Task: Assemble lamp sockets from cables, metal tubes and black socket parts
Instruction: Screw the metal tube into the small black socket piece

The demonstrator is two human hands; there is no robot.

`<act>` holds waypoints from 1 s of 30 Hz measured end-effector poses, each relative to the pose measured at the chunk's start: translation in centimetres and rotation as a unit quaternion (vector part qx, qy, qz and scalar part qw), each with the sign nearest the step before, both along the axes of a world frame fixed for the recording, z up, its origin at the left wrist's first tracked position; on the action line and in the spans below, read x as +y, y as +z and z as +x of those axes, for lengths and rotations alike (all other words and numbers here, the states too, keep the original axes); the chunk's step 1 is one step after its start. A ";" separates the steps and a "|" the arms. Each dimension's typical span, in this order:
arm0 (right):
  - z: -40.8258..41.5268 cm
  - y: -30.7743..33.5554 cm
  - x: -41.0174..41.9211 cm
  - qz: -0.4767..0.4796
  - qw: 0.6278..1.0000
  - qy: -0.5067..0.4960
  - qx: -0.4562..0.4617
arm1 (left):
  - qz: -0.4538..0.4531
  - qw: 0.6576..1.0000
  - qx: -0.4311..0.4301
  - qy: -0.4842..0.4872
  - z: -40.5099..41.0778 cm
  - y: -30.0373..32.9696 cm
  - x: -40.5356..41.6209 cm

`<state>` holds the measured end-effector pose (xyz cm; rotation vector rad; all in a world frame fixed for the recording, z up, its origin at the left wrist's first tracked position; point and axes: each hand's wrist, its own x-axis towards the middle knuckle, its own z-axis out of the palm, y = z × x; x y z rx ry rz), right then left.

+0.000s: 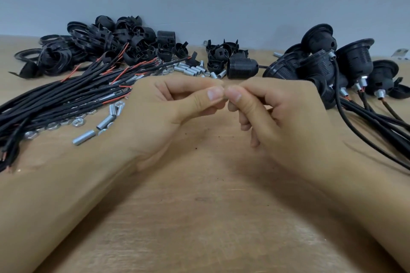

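A small metal piece, mostly hidden, is pinched between the left hand and right hand just in front of the loose metal tubes, cables further left; it could slip from the fingertips and roll among them.

Bare tabletop from centre to 6 o'clock, between forearms; open lane there; cable bundle plus loose metal tubes and nuts block 9 o'clock; black socket parts heaped at 11; small heap and tubes at 12; assembled sockets with trailing cables fill 2 to 3 o'clock.
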<state>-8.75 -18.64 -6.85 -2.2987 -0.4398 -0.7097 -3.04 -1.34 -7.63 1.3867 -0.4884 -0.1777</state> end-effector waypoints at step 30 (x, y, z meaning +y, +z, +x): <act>1.6 -0.4 -1.3 -0.080 0.993 -0.005 -0.088 | 0.100 0.995 -0.014 -0.012 0.3 -0.2 -0.3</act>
